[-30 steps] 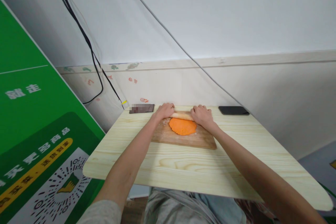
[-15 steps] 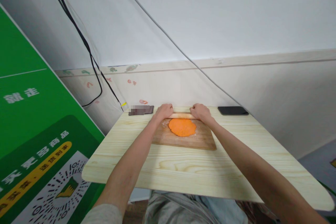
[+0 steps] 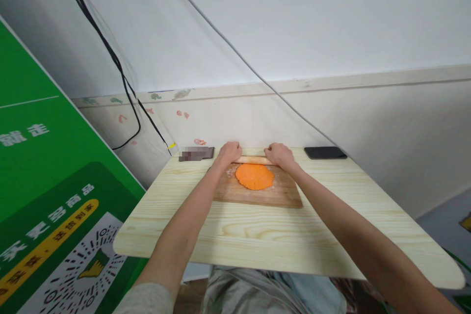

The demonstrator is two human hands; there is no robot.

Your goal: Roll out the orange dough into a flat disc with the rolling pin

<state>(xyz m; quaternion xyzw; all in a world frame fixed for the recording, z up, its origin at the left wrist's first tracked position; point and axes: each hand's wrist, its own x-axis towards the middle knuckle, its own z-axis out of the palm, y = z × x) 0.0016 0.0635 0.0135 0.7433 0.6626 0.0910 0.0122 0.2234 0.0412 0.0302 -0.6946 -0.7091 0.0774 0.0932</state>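
A pale wooden rolling pin lies crosswise over the far part of a brown cutting board. My left hand is closed round its left end, and my right hand grips the right end. Just on the near side of the pin, a flat, roughly oval sheet of orange dough rests on the board. White flour dusts the wood around the dough. My fingers curl over the pin, so its two ends are hidden.
The board sits on a light wood-grain table against the wall. A black phone lies at the back right, and a dark flat item, partly blurred, at the back left. Black cables hang left, beside a green panel.
Both hands stay closed on the rolling pin, which remains at the dough's far edge. The whole view has shifted slightly; the dough looks the same.
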